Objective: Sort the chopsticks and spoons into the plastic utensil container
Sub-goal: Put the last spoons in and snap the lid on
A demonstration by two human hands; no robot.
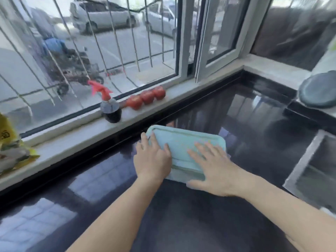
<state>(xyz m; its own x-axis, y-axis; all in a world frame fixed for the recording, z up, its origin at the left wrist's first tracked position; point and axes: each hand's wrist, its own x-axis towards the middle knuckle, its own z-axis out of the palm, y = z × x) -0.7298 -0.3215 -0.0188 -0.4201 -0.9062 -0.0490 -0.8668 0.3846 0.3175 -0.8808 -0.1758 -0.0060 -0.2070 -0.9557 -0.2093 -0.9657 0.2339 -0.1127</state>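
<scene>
— Where was the container, and what did it look like?

— The plastic utensil container [183, 142] lay flat on the glossy black countertop [181, 224], just in front of the pale stone window sill [81, 137]. It was a pale blue-green rounded rectangle with a smooth matte lid and a raised rim. The picture was blurred, so I couldn't make out any finer detail on it.

— And the hands?

— Both were on it. The left hand [152, 160] lay over the left near corner, fingers fairly straight and slightly apart on the lid, the thumb on top toward the middle. The right hand [212, 170] pressed flat on the right near part, fingers spread and straight, the thumb stretched along the near edge. Neither hand was curled round anything.

— Chopsticks or spoons?

— None showed; with the lid shut, I couldn't tell what was inside.

— What else was about?

— On the sill stood a dark, ribbed spray bottle [111, 111] with a red trigger head, and beside it three round, shiny red tomatoes [146, 97] in a row, touching. A crumpled yellow bag [11, 148] sat at the far left. At right, a round dark grey-green lid [318, 91], and a steel-rimmed sink [309, 171].
</scene>
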